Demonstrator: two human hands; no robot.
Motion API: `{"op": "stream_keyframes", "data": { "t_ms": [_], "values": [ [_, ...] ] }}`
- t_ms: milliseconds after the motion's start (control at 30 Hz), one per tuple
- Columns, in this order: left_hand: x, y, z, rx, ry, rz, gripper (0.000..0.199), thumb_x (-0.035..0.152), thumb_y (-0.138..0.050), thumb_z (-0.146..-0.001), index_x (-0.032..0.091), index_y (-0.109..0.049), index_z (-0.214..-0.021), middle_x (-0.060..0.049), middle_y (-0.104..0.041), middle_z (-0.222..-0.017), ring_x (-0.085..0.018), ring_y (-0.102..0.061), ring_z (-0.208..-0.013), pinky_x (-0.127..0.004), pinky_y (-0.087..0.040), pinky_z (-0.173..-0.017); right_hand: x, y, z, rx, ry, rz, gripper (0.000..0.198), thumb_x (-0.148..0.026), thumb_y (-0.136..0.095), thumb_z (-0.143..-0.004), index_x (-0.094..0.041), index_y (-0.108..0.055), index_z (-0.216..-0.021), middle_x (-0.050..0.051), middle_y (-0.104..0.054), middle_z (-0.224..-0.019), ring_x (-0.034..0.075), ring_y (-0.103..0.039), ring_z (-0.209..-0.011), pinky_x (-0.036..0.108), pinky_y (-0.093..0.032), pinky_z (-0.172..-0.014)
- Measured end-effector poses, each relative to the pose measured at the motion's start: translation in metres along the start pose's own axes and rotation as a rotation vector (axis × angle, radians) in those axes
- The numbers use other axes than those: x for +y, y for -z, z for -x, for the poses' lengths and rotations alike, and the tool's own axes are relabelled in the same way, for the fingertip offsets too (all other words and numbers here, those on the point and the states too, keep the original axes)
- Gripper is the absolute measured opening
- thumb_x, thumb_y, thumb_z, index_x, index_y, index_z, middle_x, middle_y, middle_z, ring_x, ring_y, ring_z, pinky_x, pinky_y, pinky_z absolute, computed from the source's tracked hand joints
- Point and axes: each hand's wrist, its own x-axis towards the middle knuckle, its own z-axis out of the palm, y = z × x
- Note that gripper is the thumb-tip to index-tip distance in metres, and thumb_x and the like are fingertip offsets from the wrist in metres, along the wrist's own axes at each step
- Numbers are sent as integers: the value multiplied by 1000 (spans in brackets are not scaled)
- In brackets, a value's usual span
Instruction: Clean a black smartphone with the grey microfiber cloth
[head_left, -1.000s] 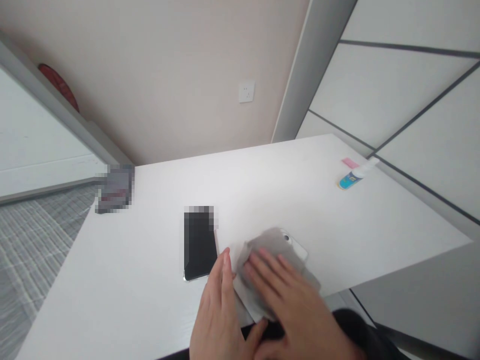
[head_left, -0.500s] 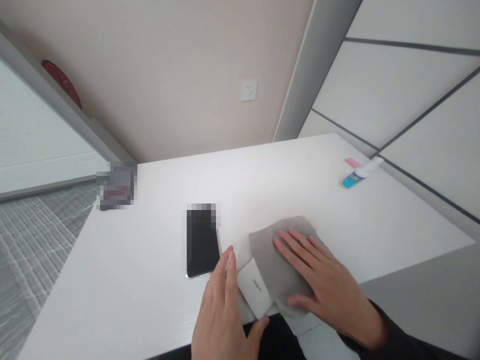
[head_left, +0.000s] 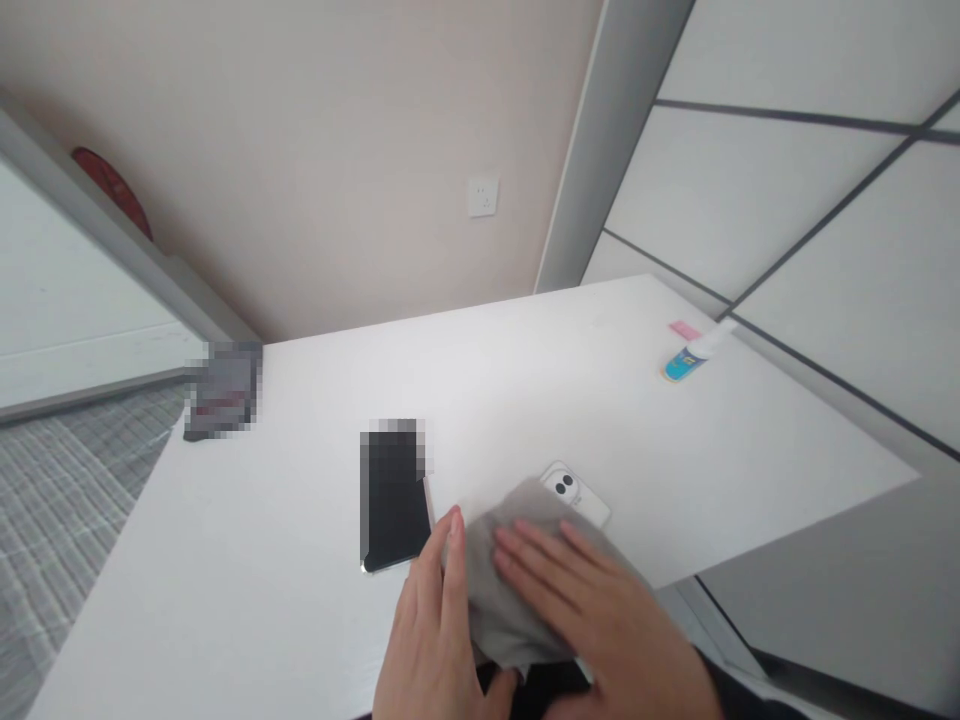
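A white smartphone (head_left: 593,505) lies back up on the white table (head_left: 247,560), its two dark camera lenses showing at the far right end. A grey cloth (head_left: 501,612) covers the rest of it. My right hand (head_left: 592,610) rests flat on the cloth, fingers stretched out and slightly smeared by motion. At the phone's near left end, my left hand (head_left: 435,630) has its fingers along one side and its thumb on the other, bracing it. The cloth's edge meets my left fingers. Part of the left thumb's contact is hidden.
A black-screened phone or tablet (head_left: 394,505), partly blurred out, lies left of my hands. Toward the back right are a white-and-blue spray bottle (head_left: 686,362) and a pink piece (head_left: 684,329). A pixelated dark object (head_left: 225,390) sits at the left corner. Wall and panels border the table.
My right hand has slid the cloth left and toward me along the phone. The logo end is now covered and the camera end uncovered. My left hand stays at its end.
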Motion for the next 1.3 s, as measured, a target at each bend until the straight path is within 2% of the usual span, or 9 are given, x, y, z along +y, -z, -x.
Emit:
{"op": "stream_keyframes", "data": {
  "t_ms": [100, 233, 567, 733, 833, 1000, 1133, 1233, 1300],
  "values": [
    [-4, 0, 0, -7, 10, -11, 119, 16, -70, -78, 24, 10, -166, -24, -37, -166, -43, -50, -145, -58, -58, -105, 4, 1, 1, 44, -131, 25, 108, -87, -40, -92, -11, -23, -166, 15, -41, -164, 34, -44, -149, 50, -41, -118],
    [-5, -3, -2, -17, -10, -27, 128, 4, -66, -66, 26, 11, -166, -22, -39, -166, -42, -47, -147, -56, -55, -109, 4, 4, 3, -17, -13, -42, 94, -79, -39, -99, -16, -20, -167, 7, -44, -164, 25, -48, -147, 40, -41, -119],
    [-9, -4, -2, -8, -24, -65, 118, 19, -70, -80, 24, 9, -166, -23, -41, -165, -42, -51, -144, -58, -58, -106, 9, 7, 6, 23, -118, 22, 103, -85, -36, -95, -12, -21, -167, 13, -45, -162, 32, -48, -147, 49, -39, -120],
    [-14, -8, -2, -40, -64, -52, 127, 5, -65, -67, 25, 13, -166, -22, -41, -165, -41, -50, -146, -54, -57, -108, 8, 1, 4, 35, 34, 35, 74, -61, -42, -108, -18, -25, -166, 3, -47, -162, 21, -47, -148, 36, -41, -120],
    [-11, -6, -1, -10, -39, -67, 119, 18, -69, -78, 23, 11, -166, -23, -41, -164, -42, -52, -143, -57, -58, -105, 5, -2, 1, 60, -170, 76, 101, -82, -39, -97, -11, -25, -166, 16, -40, -165, 35, -44, -149, 52, -40, -118],
    [-6, -1, -1, -9, -36, -38, 126, 7, -66, -68, 25, 12, -166, -21, -39, -166, -40, -49, -147, -52, -56, -109, -9, -7, -6, 23, 82, 63, 62, -52, -41, -111, -18, -37, -162, -1, -41, -165, 16, -45, -149, 31, -46, -113],
    [-4, -2, -1, 18, -50, -64, 115, 19, -68, -81, 24, 9, -167, -23, -41, -164, -42, -51, -144, -55, -59, -104, -4, -3, -8, 25, -194, 63, 109, -90, -33, -91, -5, -38, -160, 17, -38, -165, 35, -43, -150, 51, -42, -118],
    [-3, -2, -2, 0, -43, -44, 126, 6, -65, -68, 24, 12, -166, -22, -40, -165, -40, -49, -147, -53, -57, -108, -6, 0, -8, -2, -23, 39, 70, -59, -44, -108, -14, -36, -162, 5, -40, -166, 22, -42, -152, 37, -41, -120],
    [-2, -1, -2, -5, -36, -38, 129, 3, -62, -63, 23, 14, -166, -22, -39, -166, -40, -47, -148, -53, -56, -110, -7, 2, -8, -32, 34, 19, 65, -55, -45, -109, -19, -37, -162, 1, -41, -165, 19, -46, -149, 34, -42, -119]
  ]
}}
